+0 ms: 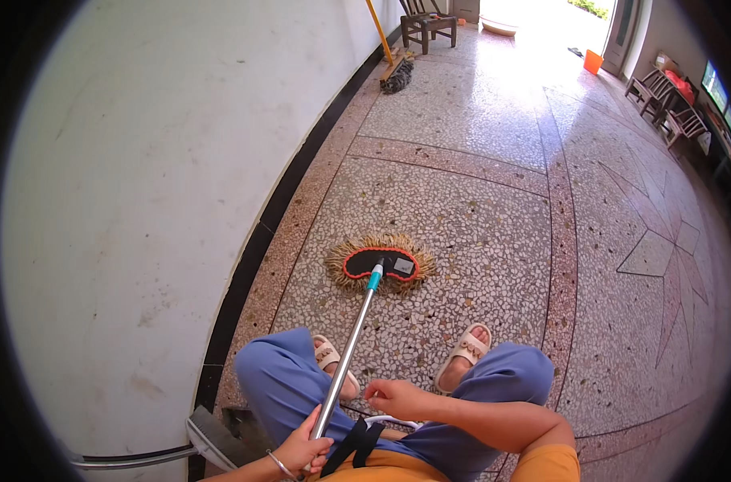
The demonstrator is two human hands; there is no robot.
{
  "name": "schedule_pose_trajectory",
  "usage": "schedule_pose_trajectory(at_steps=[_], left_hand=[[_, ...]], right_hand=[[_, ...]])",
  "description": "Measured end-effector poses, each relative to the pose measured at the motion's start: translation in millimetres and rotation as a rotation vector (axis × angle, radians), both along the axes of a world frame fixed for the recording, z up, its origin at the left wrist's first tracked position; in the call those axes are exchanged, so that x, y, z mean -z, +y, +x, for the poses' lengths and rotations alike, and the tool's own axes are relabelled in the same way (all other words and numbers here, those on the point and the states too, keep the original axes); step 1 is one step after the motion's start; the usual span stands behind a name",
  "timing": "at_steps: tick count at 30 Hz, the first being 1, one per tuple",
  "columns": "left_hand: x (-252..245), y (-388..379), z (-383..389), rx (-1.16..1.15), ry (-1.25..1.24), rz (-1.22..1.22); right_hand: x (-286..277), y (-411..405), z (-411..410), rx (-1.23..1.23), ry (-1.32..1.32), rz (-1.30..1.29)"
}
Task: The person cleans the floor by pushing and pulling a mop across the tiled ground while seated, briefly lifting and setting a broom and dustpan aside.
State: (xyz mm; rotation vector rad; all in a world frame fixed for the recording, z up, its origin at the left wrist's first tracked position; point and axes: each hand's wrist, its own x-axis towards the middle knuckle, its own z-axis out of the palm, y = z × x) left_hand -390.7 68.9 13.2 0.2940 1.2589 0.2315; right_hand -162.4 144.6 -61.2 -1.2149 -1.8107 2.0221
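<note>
My left hand (302,447) is wrapped around the shiny metal handle (348,361) of a mop, low in front of my body. Up the pole, a teal collar (374,278) joins it to the mop head (365,262), a black curved plate with a red scalloped border and a tan string fringe. That head rests on the terrazzo floor (462,241) ahead of my feet. My right hand (396,399) hovers over my lap, apart from the pole, with its fingers bent; its palm side is hidden.
A white wall (160,181) with black skirting runs along the left. Beside me stands a grey broom head (213,438). Farther off are a yellow-handled mop (395,75), a wooden chair (428,27), an orange bin (593,61) by the bright doorway, and small chairs (682,123) at right.
</note>
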Motion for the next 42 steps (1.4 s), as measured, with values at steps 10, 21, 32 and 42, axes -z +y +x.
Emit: schedule_pose_trajectory(at_steps=[10,21,32,42], left_hand=[[41,170,42,0.027,-0.150,0.176],[131,155,106,-0.040,0.063,0.338],[6,87,16,0.277,0.081,0.057],[73,266,132,0.292,0.029,0.205]], right_hand=[[39,-6,13,0.236,-0.182,0.087],[42,1,7,0.112,-0.387,0.313],[38,-3,4,-0.343,-0.327,0.357],[36,9,10,-0.177,-0.451,0.573]])
